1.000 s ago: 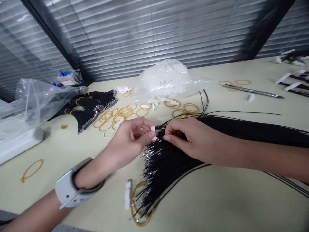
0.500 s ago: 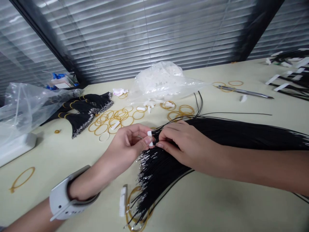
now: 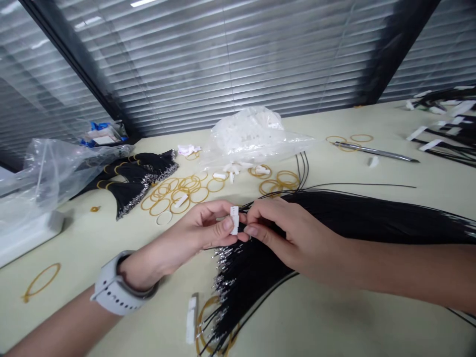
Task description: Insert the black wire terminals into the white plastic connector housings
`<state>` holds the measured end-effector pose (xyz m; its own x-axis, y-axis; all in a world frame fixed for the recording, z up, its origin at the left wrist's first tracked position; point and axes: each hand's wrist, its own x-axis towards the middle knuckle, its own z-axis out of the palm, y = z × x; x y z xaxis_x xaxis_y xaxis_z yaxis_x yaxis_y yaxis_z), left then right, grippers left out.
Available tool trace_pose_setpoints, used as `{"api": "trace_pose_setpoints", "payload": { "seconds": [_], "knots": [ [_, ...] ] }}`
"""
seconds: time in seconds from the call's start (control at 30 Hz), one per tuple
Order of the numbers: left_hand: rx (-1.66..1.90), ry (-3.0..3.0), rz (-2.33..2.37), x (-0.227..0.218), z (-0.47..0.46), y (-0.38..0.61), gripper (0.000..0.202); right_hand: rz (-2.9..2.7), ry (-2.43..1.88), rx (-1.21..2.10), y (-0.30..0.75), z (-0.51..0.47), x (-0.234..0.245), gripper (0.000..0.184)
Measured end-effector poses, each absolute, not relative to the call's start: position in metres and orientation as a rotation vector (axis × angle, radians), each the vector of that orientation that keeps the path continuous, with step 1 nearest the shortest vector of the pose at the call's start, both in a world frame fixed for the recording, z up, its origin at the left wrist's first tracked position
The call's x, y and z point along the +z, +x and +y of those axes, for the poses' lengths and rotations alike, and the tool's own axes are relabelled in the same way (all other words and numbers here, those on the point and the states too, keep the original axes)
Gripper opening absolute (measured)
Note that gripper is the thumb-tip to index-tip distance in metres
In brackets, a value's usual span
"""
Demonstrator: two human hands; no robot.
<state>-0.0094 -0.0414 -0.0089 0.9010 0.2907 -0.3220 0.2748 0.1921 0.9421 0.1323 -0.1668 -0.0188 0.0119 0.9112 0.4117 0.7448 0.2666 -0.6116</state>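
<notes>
My left hand (image 3: 193, 235) pinches a small white plastic connector (image 3: 234, 219) between thumb and fingers, just above the table. My right hand (image 3: 286, 233) meets it from the right, fingertips pinched on a thin black wire at the connector. Below both hands lies a large bundle of black wires (image 3: 334, 223) with metal terminal ends (image 3: 223, 263), fanned toward the front. A grey watch (image 3: 115, 292) sits on my left wrist.
Several yellow rubber bands (image 3: 186, 186) and loose white connectors (image 3: 230, 171) lie behind the hands. A clear bag of connectors (image 3: 256, 131), banded black wire bundles (image 3: 130, 181), a crumpled plastic bag (image 3: 48, 168), a metal tool (image 3: 375, 151) and a white connector strip (image 3: 191, 320) lie around.
The connector in my left hand has turned more upright and risen slightly. My right hand has closed in on it with the wire. The view has tilted a little.
</notes>
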Motion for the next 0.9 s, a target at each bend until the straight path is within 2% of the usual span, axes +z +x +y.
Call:
{"api": "trace_pose_setpoints", "payload": {
  "seconds": [0.2,0.4,0.57,0.8,0.9],
  "knots": [
    [0.029,1.331,0.449,-0.014,-0.044,-0.01,0.021,-1.786,-1.442,0.209,0.129,-0.17,-0.02,0.012],
    [0.048,1.321,0.391,-0.016,-0.046,-0.009,0.005,-1.783,-1.413,0.192,0.128,-0.174,-0.024,0.012],
    [0.049,1.323,0.37,-0.016,-0.047,-0.008,0.003,-1.764,-1.405,0.228,0.127,-0.172,-0.025,0.011],
    [0.099,1.317,0.491,-0.014,-0.041,-0.007,0.015,-1.752,-1.526,0.298,0.135,-0.162,-0.017,0.013],
    [0.129,1.322,0.492,-0.013,-0.038,-0.008,0.015,-1.852,-1.573,0.138,0.143,-0.16,-0.009,0.016]
  ]
}}
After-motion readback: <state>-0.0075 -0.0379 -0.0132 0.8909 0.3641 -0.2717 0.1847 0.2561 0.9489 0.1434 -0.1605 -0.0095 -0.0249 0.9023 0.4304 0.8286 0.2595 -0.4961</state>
